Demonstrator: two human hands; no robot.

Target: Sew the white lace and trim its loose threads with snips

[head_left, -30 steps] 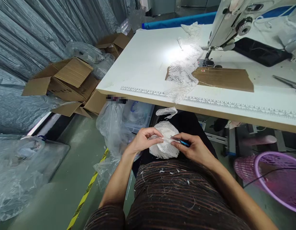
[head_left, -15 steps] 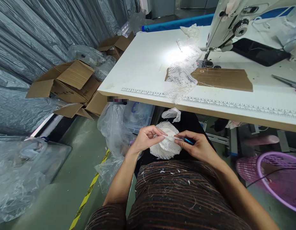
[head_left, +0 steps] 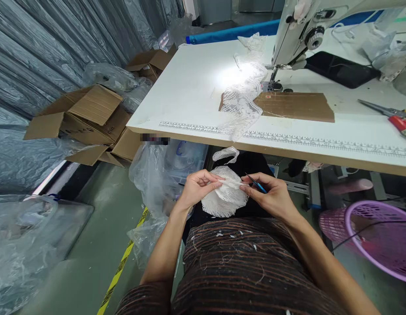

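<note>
Fingers (head_left: 206, 176) of left hand (head_left: 196, 190) and right hand (head_left: 272, 192) pinch lace (head_left: 224, 203) near table (head_left: 179, 98), purple basket (head_left: 333, 224) rightward.

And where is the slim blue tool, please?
In the head view, right of centre, the slim blue tool is in the right hand, beside the rounded white lace piece.

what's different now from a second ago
The slim blue tool with a dark pointed tip in the right hand has tilted steeper, its tip swinging up from the rounded white lace piece. That hand now seems to pinch the lace's edge. The view turned slightly right, showing more of the red-handled metal scissors. The left hand still pinches the lace; the long scalloped white lace strip stays put.
</note>
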